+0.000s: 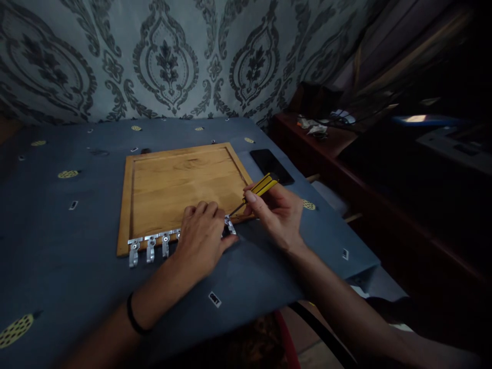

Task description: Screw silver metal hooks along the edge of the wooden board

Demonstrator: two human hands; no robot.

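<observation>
A framed wooden board lies flat, with a row of silver metal hooks along its near edge. My left hand bends over that edge with fingers curled, its thumb and fingertips closed about the metal hook farthest right. Part of the row is hidden beneath this hand. Between the fingers of my right hand is a screwdriver with a yellow and black handle. Its shaft slants down to the left, the tip at the same hook.
The board rests on a table with a blue-grey cloth. A black phone lies right of the board. Small dark items sit behind it. A patterned wall covering rises at the back. To the right stands a dark red surface with clutter.
</observation>
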